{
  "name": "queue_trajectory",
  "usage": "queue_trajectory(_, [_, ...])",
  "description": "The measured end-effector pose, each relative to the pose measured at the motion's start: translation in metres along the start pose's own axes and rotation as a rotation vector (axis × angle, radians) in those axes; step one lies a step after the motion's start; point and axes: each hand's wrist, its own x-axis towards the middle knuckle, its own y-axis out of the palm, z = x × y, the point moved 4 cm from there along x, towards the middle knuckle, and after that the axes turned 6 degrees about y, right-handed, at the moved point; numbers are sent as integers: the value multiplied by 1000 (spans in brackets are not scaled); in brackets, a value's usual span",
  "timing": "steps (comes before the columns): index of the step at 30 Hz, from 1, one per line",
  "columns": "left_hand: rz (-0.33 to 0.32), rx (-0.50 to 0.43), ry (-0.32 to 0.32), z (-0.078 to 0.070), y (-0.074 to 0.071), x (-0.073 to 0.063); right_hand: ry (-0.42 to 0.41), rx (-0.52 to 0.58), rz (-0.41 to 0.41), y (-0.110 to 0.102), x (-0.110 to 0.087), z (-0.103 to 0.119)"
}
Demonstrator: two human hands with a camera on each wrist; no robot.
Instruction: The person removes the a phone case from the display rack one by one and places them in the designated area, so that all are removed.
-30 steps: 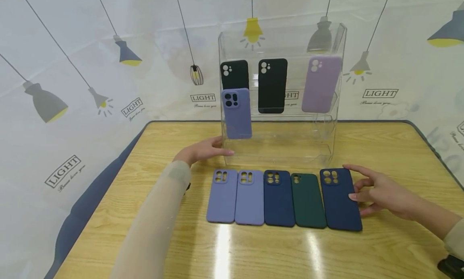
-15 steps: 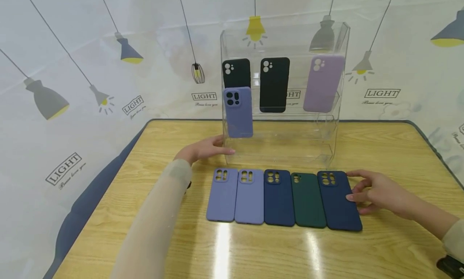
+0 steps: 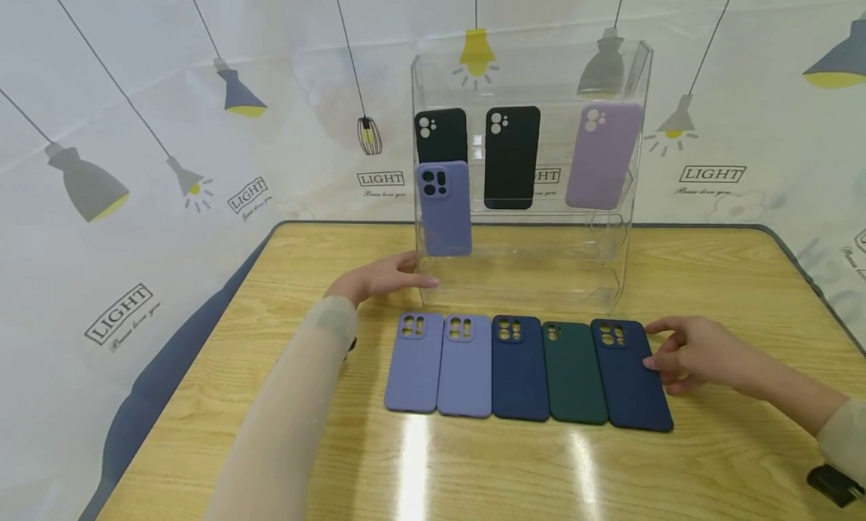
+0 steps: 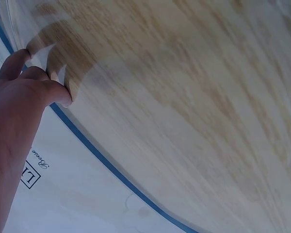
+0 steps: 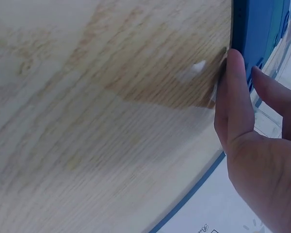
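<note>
A clear display rack (image 3: 521,273) stands upright on the table. My left hand (image 3: 386,276) grips its lower left side, thumb in front; the other fingers are partly hidden behind it. In front lies a row of phone cases: two lavender ones (image 3: 414,371), a navy one (image 3: 521,374), a dark green one (image 3: 575,374) and, at the right end, another navy phone case (image 3: 632,382). My right hand (image 3: 707,355) holds that last case by its right edge, thumb on the edge and index finger at the top corner. In the right wrist view, the fingers (image 5: 237,92) lie along the blue case.
On the rack stand two black cases (image 3: 512,160), a light purple case (image 3: 604,156) and a lavender case (image 3: 445,213) that partly covers one black case. The wooden table (image 3: 271,401) ends at a dark blue edge by a patterned wall covering (image 3: 298,92).
The right-end navy case has turned slightly and its top has shifted left and down, closer to the green case. My right hand moved with it. The left hand stays on the rack.
</note>
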Motion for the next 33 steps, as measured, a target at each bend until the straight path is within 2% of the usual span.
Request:
queue_trajectory(11, [1, -3, 4, 1, 1, 1, 2, 2, 6, -2, 3, 1])
queue_trajectory(16, [5, 1, 5, 0, 1, 1, -35, -80, -1, -8, 0, 16])
queue_trajectory(19, [1, 7, 1, 1, -1, 0, -68, -136, 13, -16, -5, 46])
queue_trajectory(22, [-2, 3, 1, 1, -2, -1, -129, -176, 31, -23, -12, 89])
queue_trajectory(28, [-1, -7, 11, 0, -1, -1, -224, -285, -15, -33, -19, 175])
queue_trajectory(33, [-2, -16, 8, -1, 1, -1, -259, -313, -41, -31, -12, 229])
